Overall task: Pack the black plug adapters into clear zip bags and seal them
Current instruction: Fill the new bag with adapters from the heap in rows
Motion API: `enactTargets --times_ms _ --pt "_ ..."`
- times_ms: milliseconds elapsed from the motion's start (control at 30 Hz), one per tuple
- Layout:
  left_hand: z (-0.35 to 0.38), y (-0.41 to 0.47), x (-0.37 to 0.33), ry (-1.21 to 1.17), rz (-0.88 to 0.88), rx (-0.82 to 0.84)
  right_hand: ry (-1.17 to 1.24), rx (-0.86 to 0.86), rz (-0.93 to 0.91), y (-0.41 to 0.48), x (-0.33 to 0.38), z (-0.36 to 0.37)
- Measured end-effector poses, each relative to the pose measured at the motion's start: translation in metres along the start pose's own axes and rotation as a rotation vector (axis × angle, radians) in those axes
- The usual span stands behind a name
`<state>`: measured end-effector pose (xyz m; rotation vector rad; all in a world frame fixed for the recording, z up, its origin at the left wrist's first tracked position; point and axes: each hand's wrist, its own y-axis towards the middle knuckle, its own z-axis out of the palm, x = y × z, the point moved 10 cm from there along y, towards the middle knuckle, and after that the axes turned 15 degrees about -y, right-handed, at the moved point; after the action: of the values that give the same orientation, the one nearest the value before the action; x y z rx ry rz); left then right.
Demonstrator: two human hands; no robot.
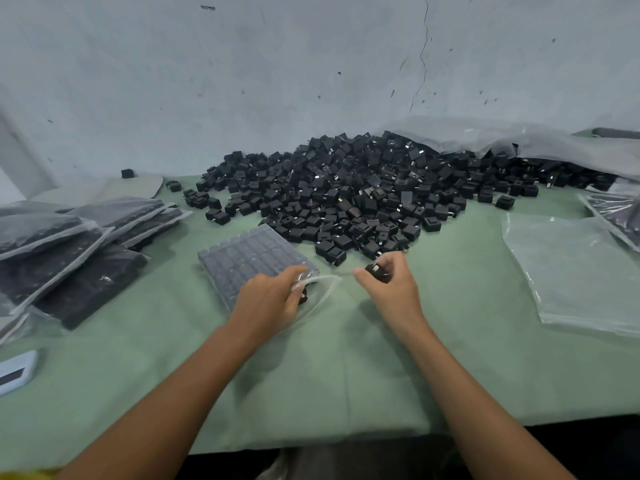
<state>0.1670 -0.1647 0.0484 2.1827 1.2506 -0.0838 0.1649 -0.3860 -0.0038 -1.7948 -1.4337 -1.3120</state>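
Note:
A clear zip bag packed with rows of black adapters lies flat on the green table, its open mouth toward me. My left hand grips the bag's mouth edge, with one adapter showing under its fingers. My right hand holds a black plug adapter just right of the bag's mouth. Behind both hands spreads a big heap of loose black plug adapters.
Filled bags are stacked at the left. A pile of unfilled clear bags lies at the right, with crumpled plastic sheeting behind the heap. A white device sits at the near left edge. The wall stands close behind the table.

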Motion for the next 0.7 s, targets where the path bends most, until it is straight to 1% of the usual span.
enactTargets --times_ms 100,200,300,400,433,533,600,700 --pt "0.004 0.008 0.007 0.059 -0.069 0.054 0.187 0.153 -0.052 -0.02 0.017 0.034" --pt "0.003 0.01 0.008 0.067 -0.09 0.036 0.281 0.284 -0.058 -0.032 0.024 0.056" --pt "0.004 0.011 0.01 0.052 -0.098 0.029 0.227 0.324 0.016 -0.037 0.017 0.066" --pt "0.002 0.011 0.008 0.05 -0.08 0.006 0.231 0.29 -0.016 -0.037 0.022 0.069" --pt "0.002 0.011 0.007 0.051 -0.076 -0.002 0.178 0.252 -0.044 -0.037 0.023 0.068" --pt "0.002 0.011 0.006 0.056 -0.065 0.0 -0.141 0.115 -0.094 -0.035 0.024 0.065" --pt "0.001 0.011 0.005 0.059 -0.056 -0.009 -0.287 0.03 -0.133 -0.035 0.027 0.064" --pt "0.0 0.009 0.005 0.055 -0.043 -0.034 -0.476 -0.033 -0.153 -0.032 0.033 0.066"
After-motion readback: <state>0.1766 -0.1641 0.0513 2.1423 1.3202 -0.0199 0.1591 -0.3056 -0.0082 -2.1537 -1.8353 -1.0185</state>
